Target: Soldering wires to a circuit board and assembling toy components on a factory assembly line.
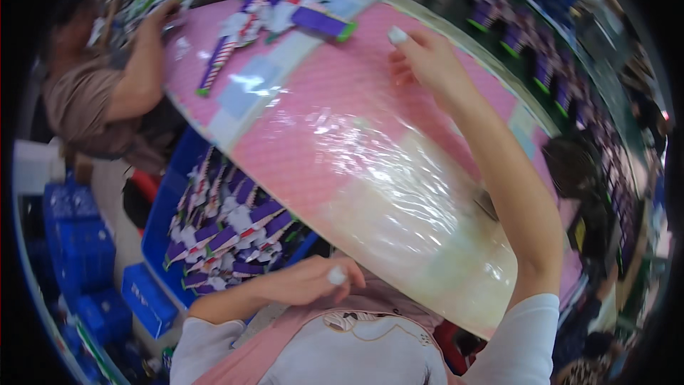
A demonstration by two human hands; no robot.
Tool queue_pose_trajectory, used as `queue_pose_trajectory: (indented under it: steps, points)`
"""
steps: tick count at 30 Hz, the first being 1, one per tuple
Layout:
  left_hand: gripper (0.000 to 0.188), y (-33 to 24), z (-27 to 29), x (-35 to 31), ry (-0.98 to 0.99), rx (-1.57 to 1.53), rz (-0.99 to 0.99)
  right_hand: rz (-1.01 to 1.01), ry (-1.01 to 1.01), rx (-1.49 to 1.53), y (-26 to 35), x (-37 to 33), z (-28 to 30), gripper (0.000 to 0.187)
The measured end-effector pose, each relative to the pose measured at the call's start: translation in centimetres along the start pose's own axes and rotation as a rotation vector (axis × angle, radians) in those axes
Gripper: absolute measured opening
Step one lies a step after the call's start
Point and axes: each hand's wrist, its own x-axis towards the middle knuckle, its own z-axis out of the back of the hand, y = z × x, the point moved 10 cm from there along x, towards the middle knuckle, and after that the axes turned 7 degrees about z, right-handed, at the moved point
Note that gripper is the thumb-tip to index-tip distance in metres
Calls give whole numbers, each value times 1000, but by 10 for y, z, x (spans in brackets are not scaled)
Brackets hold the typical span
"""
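My right hand (429, 64) hangs over the far part of the pink table. Its thumb wears a white cover and is stretched out; the fingers are loosely bent, with nothing visible in them. Close to my body, by the near table edge, my left hand (313, 279) is held with loosely bent fingers and a white cover on one digit. I see nothing in it either. Left of my right hand lies a toy piece with a purple panel and green end (322, 23). A long purple toy wing with red-white stripes (216, 64) rests beyond it, among white parts.
A blue bin (160, 221) full of similar purple and white toys stands left of the table (285, 150), below its edge. A co-worker (117, 96) sits at the far left. Along the right runs a conveyor (524, 64) with rows of toys. Blue crates (84, 246) stand on the floor.
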Motion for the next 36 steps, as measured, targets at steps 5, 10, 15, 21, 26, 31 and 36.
queue_pose_trajectory:
  steps: [5,10,15,21,26,31,36]
  points:
    - [59,25,0,-13,-151,83,-102,-120,151,337,-3,82,-110,36]
    - [63,-36,54,-48,-562,-66,-245,274,-19,-170,68,-6,-44,33]
    - [50,-97,83,-47,-762,141,-497,-142,-169,-9,19,-263,140,22]
    - [26,-136,42,28,-784,836,-529,-310,-190,-493,-44,-370,145,13]
    - [18,-136,23,50,-591,606,-341,421,-306,-628,61,-282,75,24]
    - [15,-142,11,35,-592,587,-282,648,-345,-561,68,-271,49,23]
    - [13,-186,-21,66,-645,1206,-681,600,-435,-426,40,-309,58,29]
